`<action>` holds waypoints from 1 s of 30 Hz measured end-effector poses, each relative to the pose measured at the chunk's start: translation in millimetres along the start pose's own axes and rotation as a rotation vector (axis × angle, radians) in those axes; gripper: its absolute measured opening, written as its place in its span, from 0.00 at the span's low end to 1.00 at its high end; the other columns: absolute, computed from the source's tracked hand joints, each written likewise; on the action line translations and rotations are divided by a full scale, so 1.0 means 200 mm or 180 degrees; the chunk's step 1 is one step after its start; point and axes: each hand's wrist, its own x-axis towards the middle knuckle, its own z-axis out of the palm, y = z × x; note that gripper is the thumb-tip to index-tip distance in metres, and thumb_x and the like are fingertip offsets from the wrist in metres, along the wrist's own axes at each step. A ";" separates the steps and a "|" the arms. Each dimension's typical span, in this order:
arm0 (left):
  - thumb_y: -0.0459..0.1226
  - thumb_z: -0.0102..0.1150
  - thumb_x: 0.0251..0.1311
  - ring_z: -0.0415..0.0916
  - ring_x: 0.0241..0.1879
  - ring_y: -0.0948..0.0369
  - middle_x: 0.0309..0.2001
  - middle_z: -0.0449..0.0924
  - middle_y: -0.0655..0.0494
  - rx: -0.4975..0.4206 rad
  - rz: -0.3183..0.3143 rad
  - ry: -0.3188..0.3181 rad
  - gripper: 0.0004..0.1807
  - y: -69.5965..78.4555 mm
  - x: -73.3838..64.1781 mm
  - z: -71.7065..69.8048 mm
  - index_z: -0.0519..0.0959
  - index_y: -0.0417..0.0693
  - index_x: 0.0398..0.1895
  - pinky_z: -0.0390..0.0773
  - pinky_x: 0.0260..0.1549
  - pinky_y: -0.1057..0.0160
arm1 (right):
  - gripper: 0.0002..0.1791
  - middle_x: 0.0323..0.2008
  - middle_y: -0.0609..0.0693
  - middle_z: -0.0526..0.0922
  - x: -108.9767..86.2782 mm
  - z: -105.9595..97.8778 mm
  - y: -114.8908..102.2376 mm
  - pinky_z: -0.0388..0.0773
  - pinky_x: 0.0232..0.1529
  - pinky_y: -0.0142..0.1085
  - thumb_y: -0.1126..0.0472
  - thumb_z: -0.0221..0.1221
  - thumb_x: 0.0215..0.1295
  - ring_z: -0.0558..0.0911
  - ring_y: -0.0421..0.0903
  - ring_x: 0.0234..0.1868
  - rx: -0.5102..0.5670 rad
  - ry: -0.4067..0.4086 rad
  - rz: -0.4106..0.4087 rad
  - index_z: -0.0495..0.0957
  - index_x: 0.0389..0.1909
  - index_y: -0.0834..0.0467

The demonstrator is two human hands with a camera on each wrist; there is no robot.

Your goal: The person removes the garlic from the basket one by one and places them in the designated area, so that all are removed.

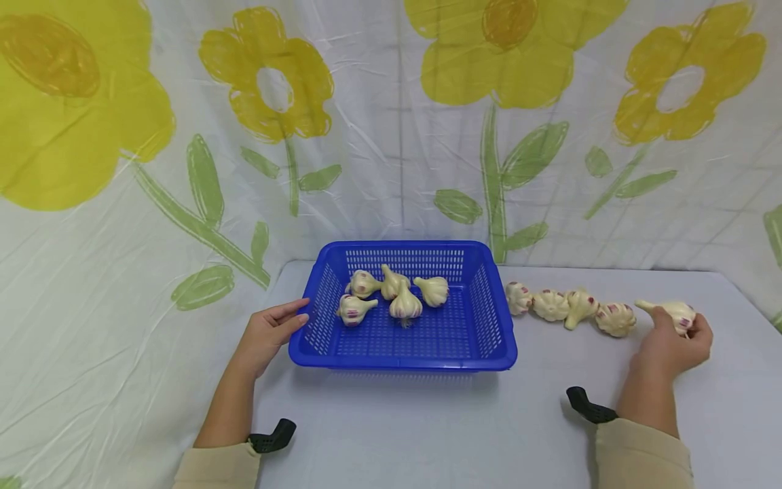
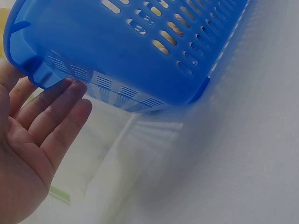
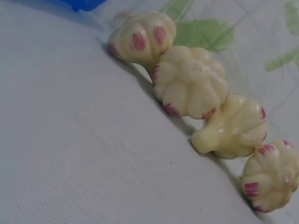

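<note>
The right hand [image 1: 672, 350] is pinching a garlic [image 1: 679, 316] between the thumb and the bent fingers, so the grip is closed only as far as the garlic lets it. The thin stem is poking out to the left, and the fat end is sitting by the fingertips. I cannot tell if this garlic is touching the table [image 1: 537, 414]. The left hand [image 1: 265, 339] is keeping its grip loose, with the fingers fairly straight and a bit apart. Its fingertips are touching the left edge of the blue basket [image 1: 403, 363], and the left wrist view is showing some fingers reaching under the rim. At least five bulbs [image 1: 405, 303] are lying inside the basket, mostly toward the back and left. Four more, a row [image 1: 550, 305], are resting close together on the table, going from the basket's right side toward the right hand. The bulbs in the row are showing pink marks, like little stripes and patches. Behind the table, a white cloth [image 1: 379, 170] is hanging, showing big yellow flowers [image 1: 510, 24] with green stems and leaves.
</note>
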 end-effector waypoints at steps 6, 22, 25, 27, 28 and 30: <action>0.45 0.62 0.65 0.84 0.45 0.67 0.59 0.78 0.39 0.0016 -0.0019 0.0002 0.30 0.00 0.00 0.00 0.72 0.38 0.66 0.82 0.46 0.69 | 0.39 0.64 0.39 0.65 0.04 -0.03 0.00 0.71 0.57 0.21 0.79 0.65 0.53 0.67 0.31 0.63 0.0094 0.0110 0.0083 0.66 0.64 0.50; 0.45 0.62 0.66 0.83 0.46 0.66 0.59 0.78 0.39 0.0043 -0.0013 0.0023 0.30 0.01 0.00 0.01 0.72 0.39 0.66 0.82 0.46 0.69 | 0.45 0.70 0.37 0.58 0.09 -0.03 0.05 0.69 0.62 0.25 0.81 0.57 0.53 0.61 0.33 0.68 -0.1007 0.0213 0.0067 0.64 0.71 0.46; 0.45 0.62 0.65 0.84 0.46 0.66 0.58 0.79 0.41 0.0039 -0.0013 0.0028 0.30 0.00 0.00 0.00 0.72 0.39 0.66 0.82 0.46 0.69 | 0.45 0.69 0.37 0.59 0.09 -0.03 0.07 0.68 0.63 0.27 0.79 0.58 0.53 0.62 0.33 0.68 -0.1220 0.0158 0.0055 0.64 0.70 0.44; 0.46 0.62 0.65 0.84 0.46 0.66 0.57 0.80 0.43 0.0031 -0.0019 0.0024 0.30 -0.01 0.01 0.00 0.72 0.39 0.66 0.82 0.46 0.69 | 0.44 0.70 0.36 0.59 0.09 -0.03 0.08 0.67 0.64 0.27 0.78 0.59 0.54 0.62 0.33 0.68 -0.1342 0.0132 0.0043 0.64 0.70 0.43; 0.46 0.63 0.64 0.84 0.46 0.66 0.57 0.81 0.45 0.0030 -0.0023 0.0028 0.30 -0.01 0.01 0.00 0.73 0.39 0.66 0.82 0.45 0.68 | 0.44 0.70 0.36 0.58 0.10 -0.03 0.08 0.66 0.65 0.27 0.77 0.60 0.55 0.61 0.33 0.68 -0.1397 0.0109 0.0044 0.63 0.71 0.42; 0.47 0.63 0.64 0.84 0.46 0.66 0.55 0.83 0.49 0.0027 -0.0030 0.0036 0.31 -0.02 0.01 0.00 0.73 0.40 0.65 0.82 0.45 0.68 | 0.43 0.71 0.35 0.56 0.10 -0.03 0.09 0.65 0.66 0.27 0.75 0.60 0.56 0.59 0.32 0.69 -0.1488 0.0086 0.0040 0.62 0.71 0.40</action>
